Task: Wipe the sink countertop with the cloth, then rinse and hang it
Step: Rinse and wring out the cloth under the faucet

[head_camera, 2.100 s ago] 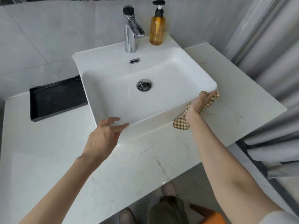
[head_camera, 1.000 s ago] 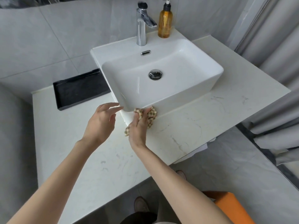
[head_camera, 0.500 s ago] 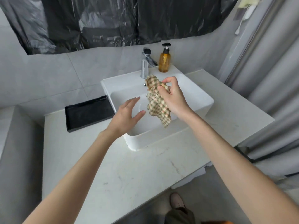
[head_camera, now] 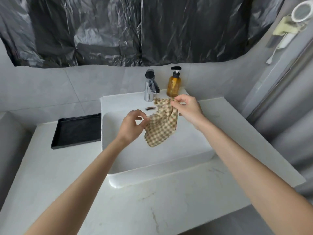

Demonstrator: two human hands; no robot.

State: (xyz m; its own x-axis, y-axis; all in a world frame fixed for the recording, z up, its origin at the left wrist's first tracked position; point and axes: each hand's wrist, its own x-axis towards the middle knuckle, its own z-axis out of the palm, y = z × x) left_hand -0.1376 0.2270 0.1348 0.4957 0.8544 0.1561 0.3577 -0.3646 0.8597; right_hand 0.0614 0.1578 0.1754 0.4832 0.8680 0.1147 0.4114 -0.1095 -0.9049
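Both hands, left and right, pinch the checked cloth above the sink.

Cloth hides drain; forearms cut by edge.

Head view, looking down, close over sink

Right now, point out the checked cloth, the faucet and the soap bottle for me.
checked cloth (head_camera: 161, 128), head view, middle of the hanging fabric.
faucet (head_camera: 149, 87), head view, upright chrome body.
soap bottle (head_camera: 173, 87), head view, amber body below the pump.
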